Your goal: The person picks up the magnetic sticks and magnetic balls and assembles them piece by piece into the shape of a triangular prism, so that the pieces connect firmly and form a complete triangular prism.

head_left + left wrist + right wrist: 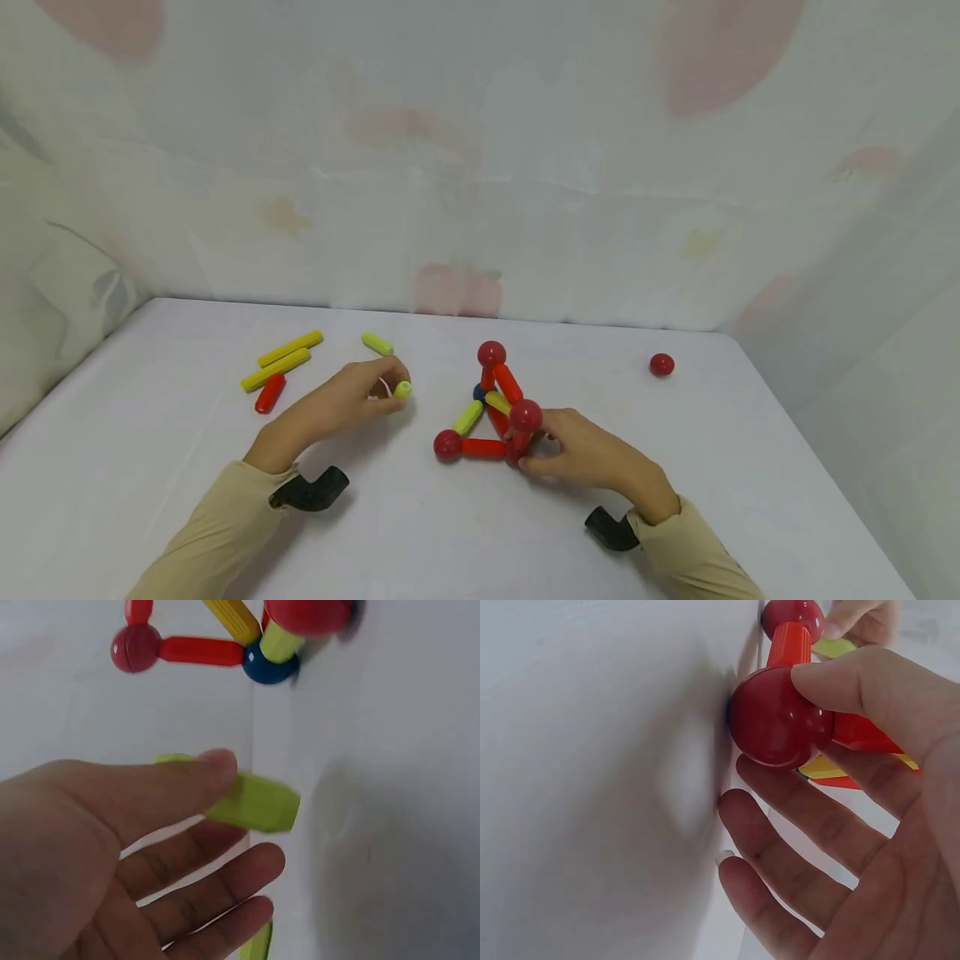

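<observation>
My left hand (341, 402) pinches a short light-green rod (259, 802) between thumb and fingers, raised over the table left of a built frame. That frame joins red balls, a blue ball (268, 661) and red, yellow and green rods. My right hand (581, 454) grips its near right corner, with the thumb on a dark red ball (776, 720) low down and the fingers behind it. Above that corner stands another red ball (526, 416) on a red rod. A further red ball (447, 446) forms the frame's left corner, and one more (492, 354) tops the back.
On the left lie two long yellow rods (276, 369), with a red rod (270, 393) beside them. Another light-green rod (377, 343) rests behind my left hand. One loose red ball (662, 364) sits far right. A patterned cloth (600, 208) hangs behind the table.
</observation>
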### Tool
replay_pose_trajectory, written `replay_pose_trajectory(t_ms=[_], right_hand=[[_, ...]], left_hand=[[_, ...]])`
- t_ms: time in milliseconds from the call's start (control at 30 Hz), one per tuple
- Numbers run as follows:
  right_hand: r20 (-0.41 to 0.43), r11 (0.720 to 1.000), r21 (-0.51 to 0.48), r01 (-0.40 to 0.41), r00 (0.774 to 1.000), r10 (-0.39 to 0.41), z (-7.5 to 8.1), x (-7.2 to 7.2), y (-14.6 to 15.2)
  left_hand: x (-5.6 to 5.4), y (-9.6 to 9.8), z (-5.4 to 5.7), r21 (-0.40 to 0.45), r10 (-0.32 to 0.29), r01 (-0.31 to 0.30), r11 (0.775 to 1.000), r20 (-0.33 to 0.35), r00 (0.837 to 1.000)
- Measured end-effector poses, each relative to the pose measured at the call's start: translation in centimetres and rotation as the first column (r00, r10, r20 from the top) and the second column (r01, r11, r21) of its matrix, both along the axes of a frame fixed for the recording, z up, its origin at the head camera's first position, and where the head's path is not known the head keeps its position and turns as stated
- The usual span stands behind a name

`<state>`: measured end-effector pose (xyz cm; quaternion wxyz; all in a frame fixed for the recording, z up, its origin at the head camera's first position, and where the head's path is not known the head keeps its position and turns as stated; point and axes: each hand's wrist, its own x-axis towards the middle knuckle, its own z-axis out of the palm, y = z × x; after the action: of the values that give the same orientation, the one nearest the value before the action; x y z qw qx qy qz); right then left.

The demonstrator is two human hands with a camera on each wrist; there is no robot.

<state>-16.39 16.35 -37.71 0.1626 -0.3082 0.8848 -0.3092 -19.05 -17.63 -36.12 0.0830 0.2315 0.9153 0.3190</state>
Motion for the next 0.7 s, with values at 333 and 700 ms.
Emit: replay_pose_trajectory(t_ms=[333, 700], right_hand=[[0.014, 1.000, -0.013, 0.005, 1.000, -0.004, 0.0, -0.1, 0.1], [0.005, 0.999, -0.034, -0.022, 1.000, 0.022, -0.2, -0.2, 0.1]], left_hand=[[1.8, 2.4, 1.0, 0.088, -0.093, 0.091, 0.992, 0.026, 0.995], [3.1, 4.3, 1.4, 0.087, -0.128, 0.127, 0.988, 0.008, 0.992]])
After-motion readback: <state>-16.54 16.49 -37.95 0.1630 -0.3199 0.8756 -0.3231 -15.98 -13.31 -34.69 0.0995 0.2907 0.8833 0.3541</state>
